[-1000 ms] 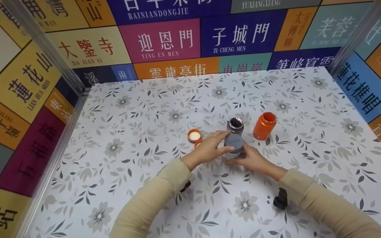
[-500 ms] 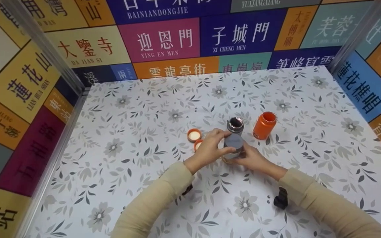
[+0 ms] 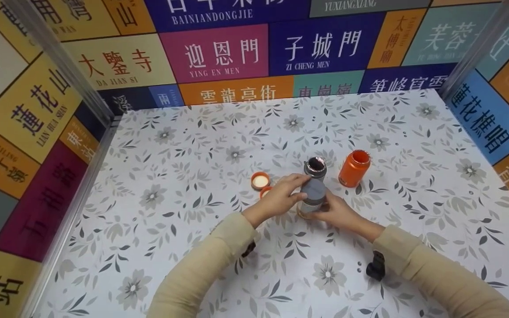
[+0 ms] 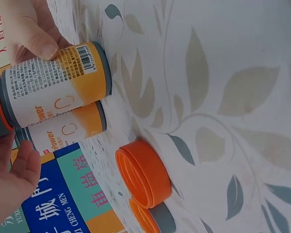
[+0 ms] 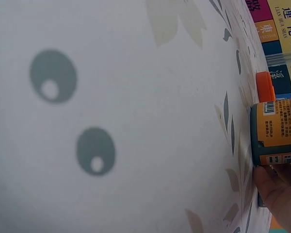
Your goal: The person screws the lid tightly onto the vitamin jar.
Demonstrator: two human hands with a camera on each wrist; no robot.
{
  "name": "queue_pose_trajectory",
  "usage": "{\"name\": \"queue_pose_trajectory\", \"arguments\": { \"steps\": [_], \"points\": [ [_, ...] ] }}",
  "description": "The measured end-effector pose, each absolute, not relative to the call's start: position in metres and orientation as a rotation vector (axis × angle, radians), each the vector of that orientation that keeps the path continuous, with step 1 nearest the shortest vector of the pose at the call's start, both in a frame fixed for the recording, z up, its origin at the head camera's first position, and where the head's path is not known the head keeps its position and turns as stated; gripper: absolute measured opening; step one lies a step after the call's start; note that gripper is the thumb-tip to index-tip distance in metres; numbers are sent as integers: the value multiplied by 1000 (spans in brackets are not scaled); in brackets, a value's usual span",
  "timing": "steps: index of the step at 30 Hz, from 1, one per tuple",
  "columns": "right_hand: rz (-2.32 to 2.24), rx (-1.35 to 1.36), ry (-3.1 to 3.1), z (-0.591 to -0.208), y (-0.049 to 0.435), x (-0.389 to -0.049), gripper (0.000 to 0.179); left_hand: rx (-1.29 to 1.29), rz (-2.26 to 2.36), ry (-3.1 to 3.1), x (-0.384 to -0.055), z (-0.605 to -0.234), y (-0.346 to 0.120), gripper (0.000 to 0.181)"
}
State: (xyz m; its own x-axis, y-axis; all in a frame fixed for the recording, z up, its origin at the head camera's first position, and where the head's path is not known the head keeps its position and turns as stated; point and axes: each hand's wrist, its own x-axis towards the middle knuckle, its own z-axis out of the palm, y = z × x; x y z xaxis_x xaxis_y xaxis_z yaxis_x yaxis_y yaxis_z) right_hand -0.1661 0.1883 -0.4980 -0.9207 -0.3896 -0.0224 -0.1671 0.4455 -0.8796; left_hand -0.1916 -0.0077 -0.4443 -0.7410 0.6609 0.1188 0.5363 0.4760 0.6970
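A supplement bottle with a grey screw lid (image 3: 313, 190) stands upright in front of me. Its white and yellow label (image 4: 51, 87) shows in the left wrist view. My left hand (image 3: 281, 196) holds the lid, thumb on the near left side and fingers at the far side. My right hand (image 3: 342, 214) grips the body (image 5: 276, 126) low on its right side. Just behind stands an uncapped grey bottle (image 3: 316, 168) with a shiny rim. In the left wrist view a thin orange ring (image 4: 2, 104) shows under the lid.
An uncapped orange bottle (image 3: 354, 170) stands to the right. Left of the bottles lie an orange lid (image 3: 260, 181), inside up, and a second orange lid (image 3: 265, 191), partly behind my left hand. Printed panels (image 3: 223, 53) wall the flower-patterned table (image 3: 210, 145).
My left thumb has shifted leftward along the lid's near edge, so more of the lid's top shows. My right hand and the bottles have stayed in place.
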Motion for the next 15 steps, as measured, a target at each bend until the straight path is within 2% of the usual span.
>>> {"name": "queue_pose_trajectory", "arguments": {
  "steps": [6, 11, 15],
  "points": [
    [-1500, -519, 2449, -476, 182, -156, 79, 953, 1238, 2440, -189, -446, -7, 49],
    [-1496, -498, 2440, -487, 186, -160, 79, 752, 1355, 2527, -183, -450, -2, 59],
    [-1481, -464, 2447, -501, 190, -165, 79, 688, 1419, 2639, -180, -452, 4, 52]
  ]
}}
